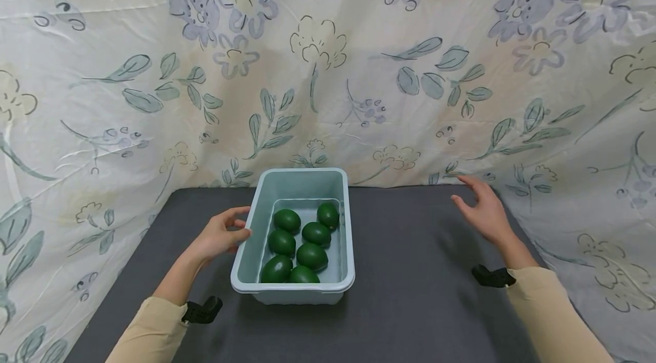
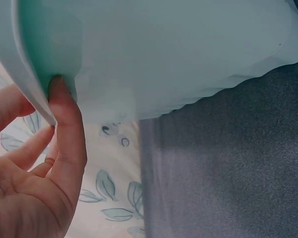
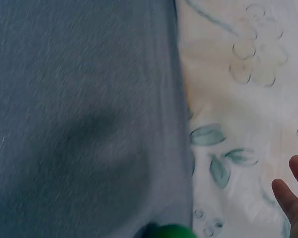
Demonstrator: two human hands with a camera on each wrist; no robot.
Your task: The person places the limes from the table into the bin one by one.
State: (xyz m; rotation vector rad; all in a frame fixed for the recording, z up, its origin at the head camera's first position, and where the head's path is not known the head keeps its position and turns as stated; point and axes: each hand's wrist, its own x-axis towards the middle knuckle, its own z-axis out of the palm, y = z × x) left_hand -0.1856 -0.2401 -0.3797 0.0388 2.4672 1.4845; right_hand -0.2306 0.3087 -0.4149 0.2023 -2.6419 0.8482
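A pale blue-green plastic bin (image 1: 299,293) stands on the dark table, left of centre. Several glossy, dark green oval fruits that look like avocados (image 1: 312,256) lie loose on its floor. My left hand (image 1: 219,236) grips the bin's left rim; in the left wrist view the rim (image 2: 32,74) passes between its thumb and fingers. Far to the right, my right hand (image 1: 484,212) is held over the table's back right corner, fingers apart and nothing in them. Only some of its fingertips (image 3: 287,198) show in the right wrist view.
A floral-patterned cloth (image 1: 359,66) hangs close behind the table and along both sides. The dark grey tabletop (image 1: 410,272) lies between the bin and my right arm. A blurred green rounded shape (image 3: 171,232) shows at the bottom of the right wrist view.
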